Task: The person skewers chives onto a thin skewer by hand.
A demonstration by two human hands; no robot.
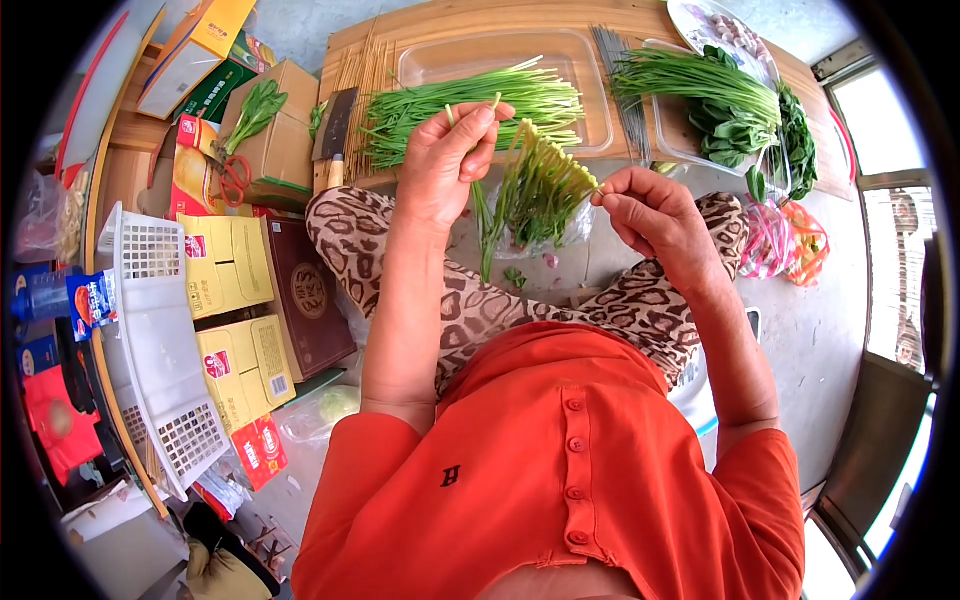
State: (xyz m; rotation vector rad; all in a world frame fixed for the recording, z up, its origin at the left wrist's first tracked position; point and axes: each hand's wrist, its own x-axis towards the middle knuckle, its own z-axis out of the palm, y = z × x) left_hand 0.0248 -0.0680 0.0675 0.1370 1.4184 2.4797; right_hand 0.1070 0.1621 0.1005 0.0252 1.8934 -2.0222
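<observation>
Centrally: a bunch of chives [548, 185], aloft between the two hands, just this side of the bench [580, 15]. Pale cut ends sit in a slanting row on top; darker blades droop below.

Right hand [655, 225]: thumb and forefinger pinched together, holding the bunch by the row's lower right end. Whatever runs through the row is too fine to make out.

Left hand [450, 155]: fingers curled and closed on a stalk [497, 100], its tip poking up past them. Long loose blades trail beneath this hand, beside the bunch.

Beyond, on the bench: a pile [475, 105] of more chives, laid crosswise over the near part of a clear tray [480, 55]. Left of it, a cleaver [335, 125], handle toward the person; bamboo skewers [365, 65] near it. Right of the tray, metal skewers [620, 90]. Farther right, a second tray [672, 125] with further chives and leafy greens [730, 130]. Plate [685, 12] at the far right, contents unclear.

Outward, left side: a carton [275, 130] with orange-handled scissors [234, 180] against it, yellow boxes [230, 265], a white basket [150, 330] alongside. Right side, on the floor: a pink striped bag [768, 240].

Person wears a red shirt [500, 440] and spotted trousers [360, 235], knees apart.
</observation>
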